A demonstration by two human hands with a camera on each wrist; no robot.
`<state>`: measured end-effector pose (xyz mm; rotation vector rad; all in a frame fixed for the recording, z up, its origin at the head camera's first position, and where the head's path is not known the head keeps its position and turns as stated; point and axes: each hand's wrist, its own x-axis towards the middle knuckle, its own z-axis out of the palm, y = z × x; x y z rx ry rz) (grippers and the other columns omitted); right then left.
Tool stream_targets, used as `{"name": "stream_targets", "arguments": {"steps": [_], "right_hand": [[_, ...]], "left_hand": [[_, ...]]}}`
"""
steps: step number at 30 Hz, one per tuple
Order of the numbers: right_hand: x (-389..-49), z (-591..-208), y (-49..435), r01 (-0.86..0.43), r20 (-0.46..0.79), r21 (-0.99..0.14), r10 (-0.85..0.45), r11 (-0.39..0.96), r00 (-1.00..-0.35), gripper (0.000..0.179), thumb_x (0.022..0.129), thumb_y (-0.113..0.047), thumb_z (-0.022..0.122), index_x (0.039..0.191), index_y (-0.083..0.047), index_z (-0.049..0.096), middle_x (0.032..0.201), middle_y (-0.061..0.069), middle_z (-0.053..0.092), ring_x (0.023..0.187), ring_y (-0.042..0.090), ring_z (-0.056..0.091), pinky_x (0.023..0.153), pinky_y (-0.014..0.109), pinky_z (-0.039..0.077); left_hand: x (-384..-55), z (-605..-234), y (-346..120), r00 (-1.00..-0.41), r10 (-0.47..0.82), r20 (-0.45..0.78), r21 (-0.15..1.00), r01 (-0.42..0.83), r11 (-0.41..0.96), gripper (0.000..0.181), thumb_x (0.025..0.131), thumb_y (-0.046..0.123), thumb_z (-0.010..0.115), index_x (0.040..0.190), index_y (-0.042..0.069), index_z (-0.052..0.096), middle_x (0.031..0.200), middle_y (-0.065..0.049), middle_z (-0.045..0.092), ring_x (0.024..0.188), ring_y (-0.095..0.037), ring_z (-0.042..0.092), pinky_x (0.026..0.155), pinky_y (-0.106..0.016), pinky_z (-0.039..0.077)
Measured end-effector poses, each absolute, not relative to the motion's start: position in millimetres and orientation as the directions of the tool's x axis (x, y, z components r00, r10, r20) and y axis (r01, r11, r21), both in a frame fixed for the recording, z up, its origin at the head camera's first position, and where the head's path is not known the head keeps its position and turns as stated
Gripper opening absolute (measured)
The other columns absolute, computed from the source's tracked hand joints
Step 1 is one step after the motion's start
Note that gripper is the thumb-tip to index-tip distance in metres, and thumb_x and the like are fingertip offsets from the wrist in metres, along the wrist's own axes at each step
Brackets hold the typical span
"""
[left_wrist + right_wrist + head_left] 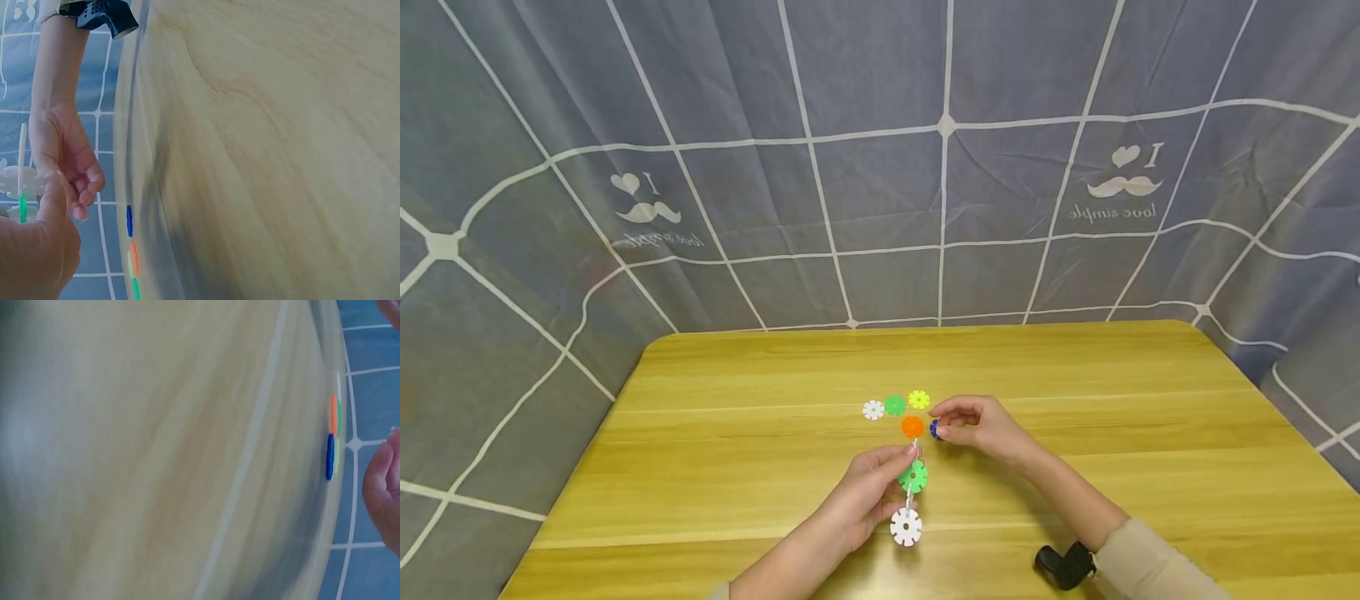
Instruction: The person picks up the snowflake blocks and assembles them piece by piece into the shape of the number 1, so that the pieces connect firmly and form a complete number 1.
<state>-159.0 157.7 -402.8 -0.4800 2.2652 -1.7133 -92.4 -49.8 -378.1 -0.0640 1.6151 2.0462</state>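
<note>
My left hand (868,492) grips a small chain of notched plastic discs between thumb and fingers. In the chain are a green disc (917,483), a white disc (906,537) at the near end, and pale discs seen edge-on between them. Above the table, my right hand (988,429) hovers with loosely bent fingers and nothing visible between them. In the head view it partly covers a blue disc (933,428); the left wrist view shows this blue disc (129,220) lying flat on the table, apart from the fingers.
Beyond the hands lie an orange disc (912,427), a yellow disc (919,399), a green disc (895,406) and a white disc (873,409) on the wooden table (737,433). A black device (1063,567) sits by the right sleeve. A grey curtain (880,200) hangs behind.
</note>
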Motion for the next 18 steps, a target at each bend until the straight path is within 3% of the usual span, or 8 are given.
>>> {"name": "stream_targets", "arguments": {"steps": [8, 18], "right_hand": [[-171, -408, 166, 0.038, -0.141, -0.935, -0.272, 0.352, -0.952, 0.032, 0.080, -0.004, 0.070, 0.108, 0.009, 0.060, 0.083, 0.007, 0.060, 0.069, 0.016, 0.054, 0.059, 0.023, 0.048], [-180, -419, 159, 0.006, -0.135, -0.857, -0.214, 0.515, -0.968, 0.028, 0.071, 0.000, 0.078, 0.096, 0.003, 0.066, 0.071, 0.004, 0.055, 0.064, 0.015, 0.048, 0.054, 0.020, 0.040]], "left_hand": [[-93, -379, -51, -0.867, 0.368, -0.335, 0.900, -0.410, -0.147, 0.042, 0.094, 0.029, 0.056, 0.117, -0.005, 0.056, 0.088, 0.002, 0.063, 0.072, -0.007, 0.057, 0.071, -0.025, 0.053], [-91, -381, -53, -0.866, 0.374, -0.331, 0.897, -0.412, -0.159, 0.046, 0.095, 0.026, 0.054, 0.124, -0.010, 0.048, 0.100, -0.005, 0.064, 0.075, -0.006, 0.058, 0.074, -0.028, 0.054]]}}
